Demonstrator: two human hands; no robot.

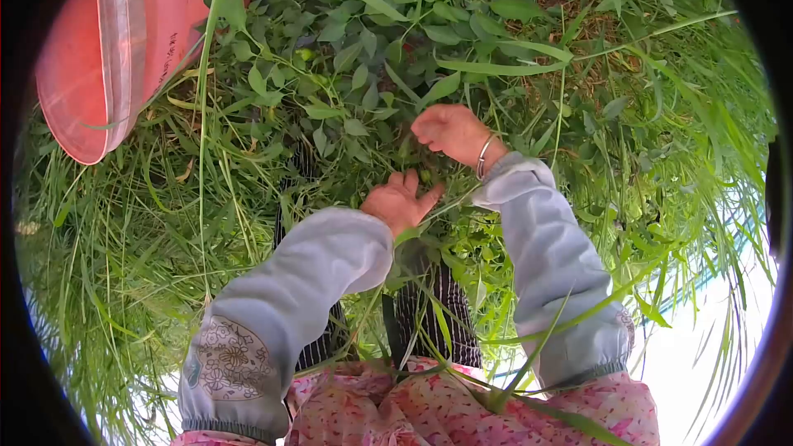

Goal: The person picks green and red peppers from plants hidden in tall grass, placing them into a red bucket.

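Note:
Leafy green plants (355, 87) fill the upper middle of the view. My left hand (402, 201) is low among their stems, with its fingers and thumb apart beside a small green fruit or bud; nothing is visibly held. Up and to the right, my right hand (450, 130) has its fingers curled together at the leaves, a metal bracelet round the wrist. Whether it holds anything is too small to tell. Both forearms wear pale grey sleeve covers.
A pink bucket (157, 25) lies tilted at the upper left, its rim towards the grass. Long grass (107, 256) surrounds the plants, and some blades cross in front of my arms. Striped trouser legs and a pink patterned garment show below.

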